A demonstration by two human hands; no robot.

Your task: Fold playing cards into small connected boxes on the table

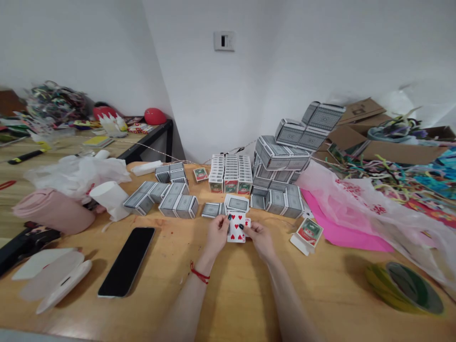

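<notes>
Both my hands hold a small stack of playing cards (237, 229) over the wooden table (235, 289), with a red hearts card facing up. My left hand (216, 233) pinches the stack's left edge; a red string circles that wrist. My right hand (259, 236) grips the right edge. Just beyond the cards lie face-down cards (237, 204) with a grey patterned back. An opened card box (307, 233) with a red and green face lies to the right of my right hand.
Stacks of grey card boxes (281, 180) and rows of packs (231, 173) stand behind. A black phone (127, 260) lies at left, near white plastic pieces (53, 280). A pink plastic bag (359, 213) and a tape roll (406, 287) lie at right.
</notes>
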